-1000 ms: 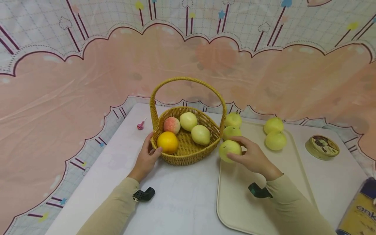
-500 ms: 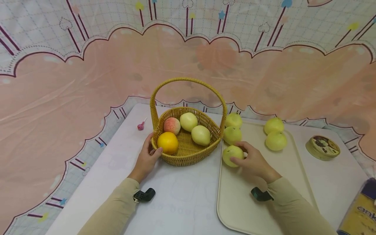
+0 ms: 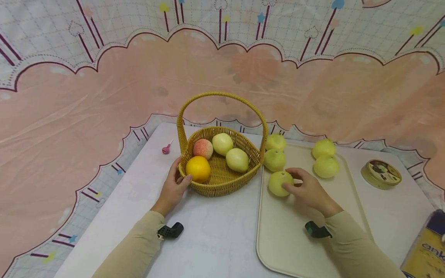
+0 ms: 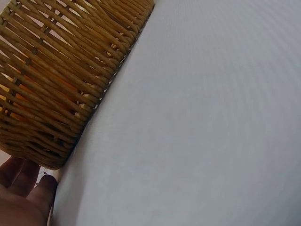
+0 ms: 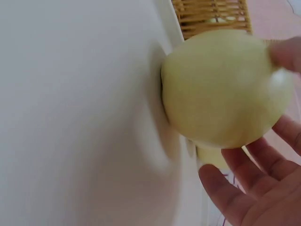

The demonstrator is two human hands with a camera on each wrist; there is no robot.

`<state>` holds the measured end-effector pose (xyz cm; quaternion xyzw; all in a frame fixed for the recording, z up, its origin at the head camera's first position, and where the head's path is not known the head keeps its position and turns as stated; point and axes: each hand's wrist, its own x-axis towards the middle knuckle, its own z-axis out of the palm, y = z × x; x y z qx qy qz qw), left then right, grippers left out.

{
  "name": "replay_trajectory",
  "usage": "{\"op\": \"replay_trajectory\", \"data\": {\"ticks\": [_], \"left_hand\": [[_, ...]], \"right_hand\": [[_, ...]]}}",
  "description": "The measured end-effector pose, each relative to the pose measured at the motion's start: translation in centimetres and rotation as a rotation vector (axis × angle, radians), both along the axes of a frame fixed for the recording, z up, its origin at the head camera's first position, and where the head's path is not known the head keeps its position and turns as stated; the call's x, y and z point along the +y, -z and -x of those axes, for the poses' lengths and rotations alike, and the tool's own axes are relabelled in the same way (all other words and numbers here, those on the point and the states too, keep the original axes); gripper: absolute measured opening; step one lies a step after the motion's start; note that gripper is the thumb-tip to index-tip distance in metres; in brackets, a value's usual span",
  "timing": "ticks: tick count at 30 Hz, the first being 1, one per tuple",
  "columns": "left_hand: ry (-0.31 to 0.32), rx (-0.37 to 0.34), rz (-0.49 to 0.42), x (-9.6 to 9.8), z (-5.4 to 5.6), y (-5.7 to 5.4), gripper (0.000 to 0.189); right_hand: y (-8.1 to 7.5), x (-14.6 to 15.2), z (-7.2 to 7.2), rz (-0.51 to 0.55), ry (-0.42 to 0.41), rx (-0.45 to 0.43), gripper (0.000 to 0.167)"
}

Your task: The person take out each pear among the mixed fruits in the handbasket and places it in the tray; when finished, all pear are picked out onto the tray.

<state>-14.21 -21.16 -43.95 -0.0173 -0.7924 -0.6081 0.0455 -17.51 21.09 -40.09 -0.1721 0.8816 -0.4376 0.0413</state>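
A golden wicker basket (image 3: 219, 190) with a tall handle holds a peach (image 3: 203, 149), an orange (image 3: 198, 169) and two pale green fruits (image 3: 238, 160). My left hand (image 3: 172, 185) grips the basket's near left rim, thumb by the orange; in the left wrist view its fingertips (image 4: 42, 190) meet the wicker. On the left part of a cream tray (image 3: 288, 247), my right hand (image 3: 310, 190) holds a round yellow-green fruit (image 3: 279, 184) between thumb and fingers. The right wrist view shows this fruit (image 5: 221, 89) low against the tray; whether it bears on it fully, I cannot tell.
Two more yellow-green fruits (image 3: 274, 160) sit between basket and tray, and another pair (image 3: 326, 166) at the tray's far right. A round tin (image 3: 381, 173) stands right of the tray. A lollipop (image 3: 167, 148) lies left; a yellow packet (image 3: 425, 247) is at the near right edge.
My right hand and its fruit have shifted right and slightly nearer, away from the basket and farther onto the tray. The left hand and basket hold their place.
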Motion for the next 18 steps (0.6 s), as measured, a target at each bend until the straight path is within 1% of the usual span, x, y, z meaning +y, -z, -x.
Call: {"op": "replay_trajectory", "data": {"ticks": [4, 10, 18], "left_hand": [[-0.002, -0.004, 0.003, -0.05, 0.02, 0.11, 0.073], [-0.003, 0.000, 0.006, -0.02, 0.07, 0.11, 0.073], [-0.007, 0.006, 0.002, 0.04, 0.07, 0.05, 0.073]], "right_hand": [[-0.03, 0.45, -0.02, 0.003, 0.018, 0.004, 0.056], [0.14, 0.39, -0.02, -0.001, 0.021, 0.002, 0.059], [0.45, -0.20, 0.18, 0.036, 0.026, 0.012, 0.062]]}}
